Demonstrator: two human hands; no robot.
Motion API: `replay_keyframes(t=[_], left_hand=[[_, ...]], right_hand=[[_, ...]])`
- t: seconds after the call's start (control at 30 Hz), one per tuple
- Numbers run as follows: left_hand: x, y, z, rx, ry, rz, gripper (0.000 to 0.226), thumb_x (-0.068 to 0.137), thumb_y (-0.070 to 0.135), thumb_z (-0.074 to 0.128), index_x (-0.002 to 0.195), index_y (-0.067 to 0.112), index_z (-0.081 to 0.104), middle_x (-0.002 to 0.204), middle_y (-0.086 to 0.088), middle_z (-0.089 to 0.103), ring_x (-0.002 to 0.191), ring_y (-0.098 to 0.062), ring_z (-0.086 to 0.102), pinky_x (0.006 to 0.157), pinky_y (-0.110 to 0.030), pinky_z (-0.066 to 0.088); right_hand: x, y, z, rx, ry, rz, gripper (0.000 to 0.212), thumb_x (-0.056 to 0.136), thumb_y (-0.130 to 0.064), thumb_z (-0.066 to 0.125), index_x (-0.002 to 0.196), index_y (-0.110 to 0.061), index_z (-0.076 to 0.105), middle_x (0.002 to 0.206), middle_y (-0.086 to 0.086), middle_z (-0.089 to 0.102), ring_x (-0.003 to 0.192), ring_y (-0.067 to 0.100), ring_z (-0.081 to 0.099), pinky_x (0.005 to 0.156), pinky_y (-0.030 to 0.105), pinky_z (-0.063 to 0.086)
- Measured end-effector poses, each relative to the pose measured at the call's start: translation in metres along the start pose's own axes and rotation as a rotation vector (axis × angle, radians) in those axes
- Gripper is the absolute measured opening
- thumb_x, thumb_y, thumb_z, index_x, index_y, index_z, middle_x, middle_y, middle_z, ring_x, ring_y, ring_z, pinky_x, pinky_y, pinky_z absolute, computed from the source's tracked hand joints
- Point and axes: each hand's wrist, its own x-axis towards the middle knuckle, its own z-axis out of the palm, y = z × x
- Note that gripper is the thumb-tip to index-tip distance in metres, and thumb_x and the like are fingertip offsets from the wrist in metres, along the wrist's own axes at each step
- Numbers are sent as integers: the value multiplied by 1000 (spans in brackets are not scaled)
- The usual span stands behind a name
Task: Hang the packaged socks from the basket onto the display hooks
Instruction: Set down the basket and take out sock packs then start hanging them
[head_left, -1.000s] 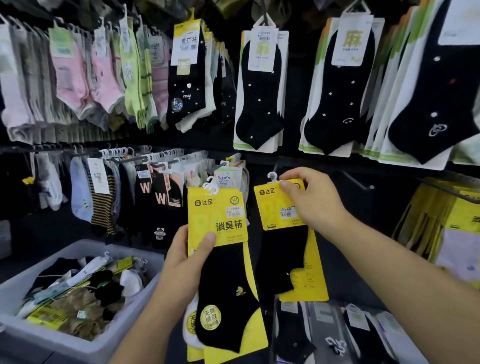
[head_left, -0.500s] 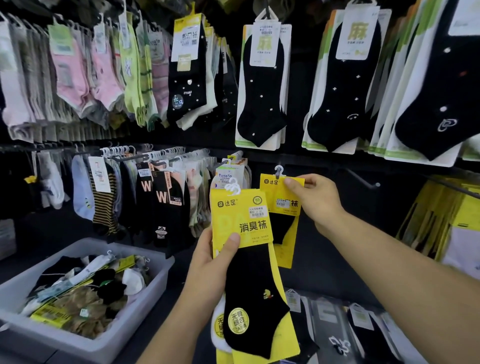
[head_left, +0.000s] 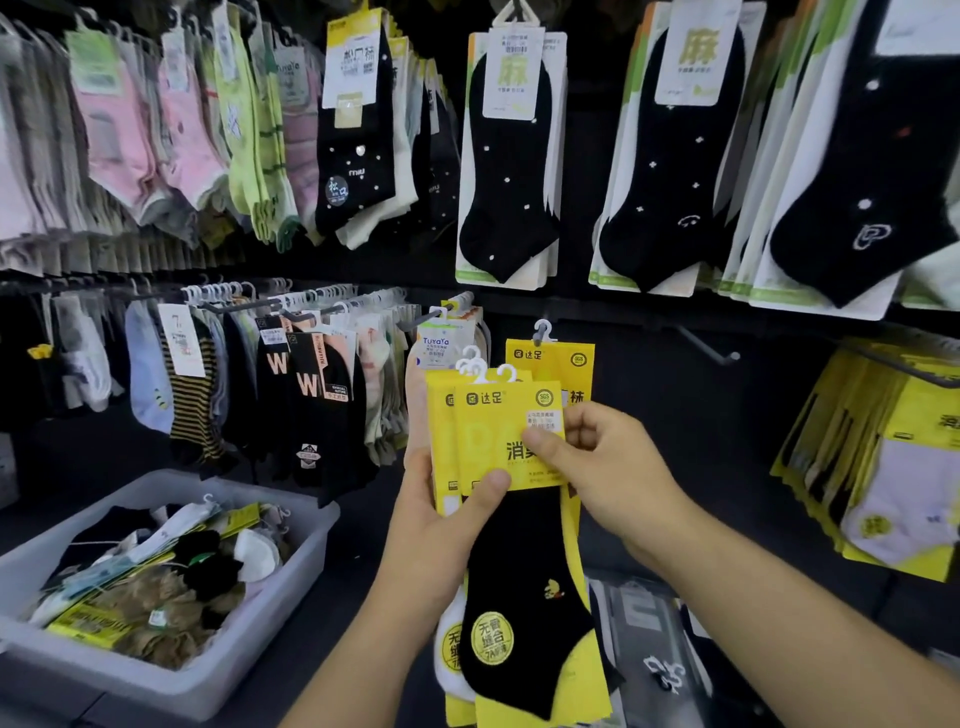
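I am holding the packs (head_left: 488, 525) before the lower hooks (head_left: 706, 344), my left hand (head_left: 436, 535) clamping the stack and my right hand (head_left: 608, 467) pinching the front card (head_left: 498, 415). I am judging them light, card stiff, sock floppy: best taken by the card near its hanger. The basket (head_left: 306, 551) is sitting low left.

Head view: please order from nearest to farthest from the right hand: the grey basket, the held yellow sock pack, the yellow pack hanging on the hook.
1. Held yellow sock pack, pinched by the right hand.
2. Hanging yellow pack, just above, behind.
3. Grey basket, far lower left.
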Motion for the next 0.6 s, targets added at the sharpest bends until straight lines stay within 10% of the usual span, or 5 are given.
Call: replay_keyframes(t=[0.13, 0.33, 0.6], left_hand=[[2, -1, -3, -88, 4, -40, 59, 82, 47, 74, 135, 23, 62, 123, 1, 78, 115, -21, 75, 94, -39, 58], [7, -1, -22, -55, 63, -20, 41, 82, 46, 70, 117, 25, 66, 109, 2, 82, 97, -19, 80, 71, -30, 63], [8, 3, -31, -53, 63, 1, 36, 82, 47, 71, 113, 28, 68, 108, 2, 82, 95, -21, 81, 67, -29, 64]], right_hand=[[1, 5, -10, 156, 46, 53, 10, 95, -20, 69, 103, -16, 68, 93, 0, 79, 87, 17, 76, 81, 37, 61], [14, 4, -24, -10, 334, -77, 2, 97, -25, 65, 99, -25, 65, 86, -10, 77, 78, 6, 74, 76, 32, 59], [44, 3, -10, -53, 317, -143, 3, 96, -25, 67, 98, -24, 65, 86, -10, 77, 77, 4, 74, 70, 24, 58]])
